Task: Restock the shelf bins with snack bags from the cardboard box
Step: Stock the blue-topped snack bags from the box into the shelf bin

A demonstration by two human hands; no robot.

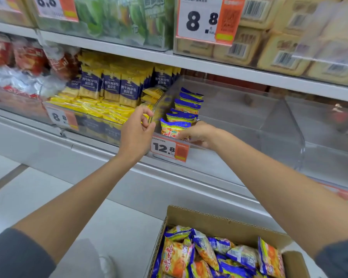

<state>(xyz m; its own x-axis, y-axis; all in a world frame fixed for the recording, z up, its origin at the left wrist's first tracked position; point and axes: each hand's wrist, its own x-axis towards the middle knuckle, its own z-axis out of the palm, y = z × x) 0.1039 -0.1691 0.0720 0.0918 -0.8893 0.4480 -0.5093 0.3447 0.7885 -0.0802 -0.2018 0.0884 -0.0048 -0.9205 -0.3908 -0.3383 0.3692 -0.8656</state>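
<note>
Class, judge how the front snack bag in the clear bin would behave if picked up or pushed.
Front snack bag probably light: it looks puffed. Likely slippery, since its film looks glossy. Pushed, it may tip, standing on edge against the row of bags behind.

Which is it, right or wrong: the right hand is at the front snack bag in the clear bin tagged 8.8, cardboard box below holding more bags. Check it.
Wrong on the tag. The head view shows the right hand at the front snack bag in the clear bin, whose price tag reads 12.8, not 8.8. The cardboard box below does hold bags.
</note>
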